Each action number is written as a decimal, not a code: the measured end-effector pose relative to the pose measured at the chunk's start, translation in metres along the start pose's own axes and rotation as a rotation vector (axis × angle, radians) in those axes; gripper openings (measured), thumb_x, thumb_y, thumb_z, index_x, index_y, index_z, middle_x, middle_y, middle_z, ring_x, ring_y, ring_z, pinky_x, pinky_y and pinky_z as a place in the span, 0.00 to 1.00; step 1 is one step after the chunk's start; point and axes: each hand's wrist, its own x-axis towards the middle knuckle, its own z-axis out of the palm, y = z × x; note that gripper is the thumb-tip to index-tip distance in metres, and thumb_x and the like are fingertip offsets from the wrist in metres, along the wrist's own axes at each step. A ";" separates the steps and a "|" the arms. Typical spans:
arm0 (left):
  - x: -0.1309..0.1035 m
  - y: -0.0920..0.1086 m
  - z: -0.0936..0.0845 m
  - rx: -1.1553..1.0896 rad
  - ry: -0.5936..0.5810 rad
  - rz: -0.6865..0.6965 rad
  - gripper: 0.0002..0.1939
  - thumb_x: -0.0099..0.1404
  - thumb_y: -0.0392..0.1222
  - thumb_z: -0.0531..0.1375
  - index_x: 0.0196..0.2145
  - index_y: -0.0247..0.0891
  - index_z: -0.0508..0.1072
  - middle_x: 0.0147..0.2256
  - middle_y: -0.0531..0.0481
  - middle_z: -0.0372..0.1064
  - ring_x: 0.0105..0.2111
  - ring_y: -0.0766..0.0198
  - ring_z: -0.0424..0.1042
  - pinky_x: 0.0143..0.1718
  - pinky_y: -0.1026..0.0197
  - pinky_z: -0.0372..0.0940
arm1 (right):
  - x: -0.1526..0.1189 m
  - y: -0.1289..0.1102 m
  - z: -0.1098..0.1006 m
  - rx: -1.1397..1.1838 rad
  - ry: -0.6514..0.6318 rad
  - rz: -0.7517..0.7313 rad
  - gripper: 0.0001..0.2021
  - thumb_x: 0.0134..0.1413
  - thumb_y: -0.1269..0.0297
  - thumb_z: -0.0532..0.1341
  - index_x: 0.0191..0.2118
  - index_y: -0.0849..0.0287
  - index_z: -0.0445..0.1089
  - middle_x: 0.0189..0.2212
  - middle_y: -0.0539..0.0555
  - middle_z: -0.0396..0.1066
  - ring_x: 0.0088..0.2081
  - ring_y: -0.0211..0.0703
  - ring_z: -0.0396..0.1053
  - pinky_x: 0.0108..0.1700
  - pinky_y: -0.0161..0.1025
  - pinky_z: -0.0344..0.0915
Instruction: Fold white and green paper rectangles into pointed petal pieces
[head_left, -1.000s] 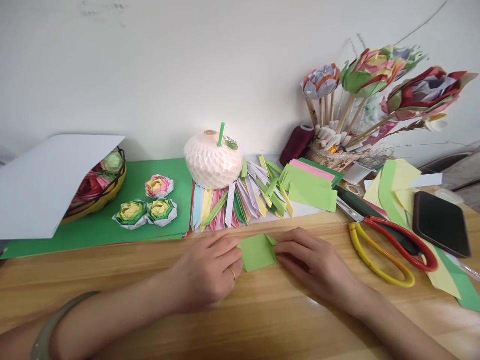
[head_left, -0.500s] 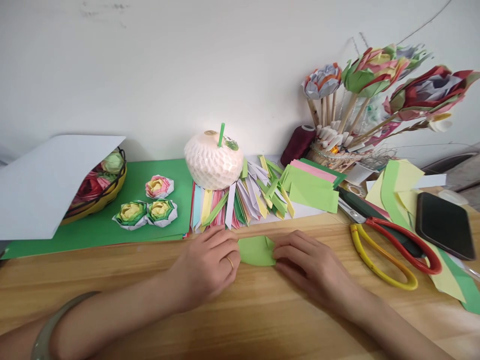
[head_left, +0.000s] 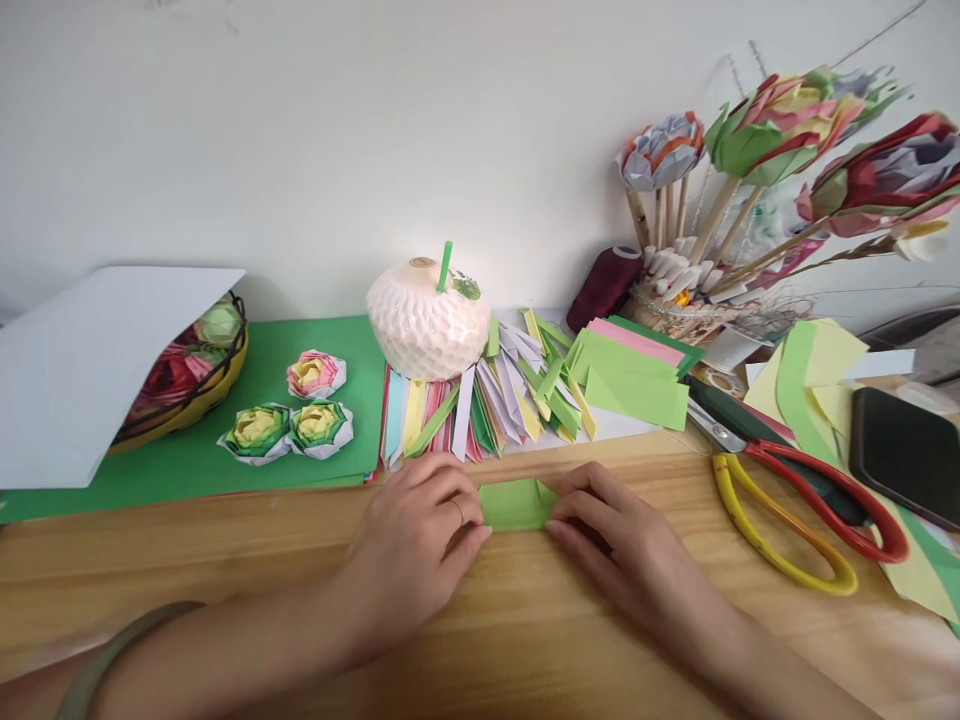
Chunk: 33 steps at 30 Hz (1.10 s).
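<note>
A small light-green piece of paper [head_left: 516, 505] lies at the front of the wooden table, between my two hands. Its right end shows a folded corner, and both ends disappear under my fingers. My left hand [head_left: 424, 550], with a ring on one finger, pinches the left end, thumb along the lower edge. At the opposite end, my right hand [head_left: 619, 540] grips the paper between thumb and bent fingers. Just behind the paper lies a pile of folded paper strips [head_left: 517, 385] in green, lilac, yellow and pink.
Scissors [head_left: 810, 500] with red and yellow handles lie right, beside a phone [head_left: 907, 450] and paper scraps. Green sheets [head_left: 634, 385] are stacked behind. A white textured round container [head_left: 427, 325], paper flowers [head_left: 319, 425] and a basket [head_left: 217, 385] stand further back and left.
The lower edge of the green paper has gone from curved to straight and flat. My left thumb has come forward onto that edge. The view has shifted slightly.
</note>
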 end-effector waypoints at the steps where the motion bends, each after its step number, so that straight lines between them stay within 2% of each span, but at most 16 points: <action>1: 0.000 0.001 0.000 0.002 0.002 -0.011 0.06 0.64 0.32 0.57 0.28 0.35 0.70 0.31 0.50 0.70 0.40 0.56 0.66 0.40 0.51 0.61 | 0.000 0.000 0.001 0.001 -0.003 0.011 0.07 0.62 0.70 0.53 0.31 0.57 0.63 0.33 0.52 0.63 0.32 0.38 0.65 0.33 0.36 0.65; 10: 0.003 0.001 0.004 0.031 0.020 -0.039 0.08 0.64 0.35 0.58 0.26 0.35 0.70 0.30 0.50 0.69 0.38 0.56 0.65 0.39 0.51 0.61 | 0.004 0.000 0.003 -0.059 0.012 0.028 0.08 0.61 0.69 0.53 0.29 0.57 0.62 0.30 0.51 0.63 0.29 0.38 0.65 0.30 0.35 0.64; 15: 0.004 -0.001 0.005 0.053 0.029 -0.011 0.09 0.64 0.34 0.56 0.26 0.36 0.70 0.29 0.51 0.69 0.37 0.58 0.65 0.38 0.53 0.62 | 0.005 0.000 0.003 -0.067 0.023 0.039 0.07 0.59 0.71 0.54 0.29 0.57 0.62 0.29 0.51 0.63 0.28 0.38 0.65 0.29 0.35 0.64; 26: 0.007 0.000 0.005 0.046 0.005 -0.068 0.06 0.57 0.30 0.60 0.25 0.36 0.67 0.29 0.53 0.69 0.37 0.58 0.66 0.38 0.53 0.61 | 0.005 0.002 0.005 -0.043 -0.022 0.101 0.07 0.58 0.71 0.54 0.28 0.57 0.61 0.29 0.50 0.62 0.27 0.37 0.64 0.28 0.34 0.62; 33: 0.006 0.000 0.005 0.056 0.002 -0.070 0.07 0.59 0.31 0.58 0.25 0.37 0.67 0.30 0.52 0.68 0.37 0.58 0.65 0.38 0.53 0.61 | 0.007 -0.002 0.003 -0.094 -0.027 0.106 0.07 0.58 0.72 0.54 0.29 0.56 0.60 0.29 0.50 0.62 0.26 0.38 0.64 0.27 0.35 0.61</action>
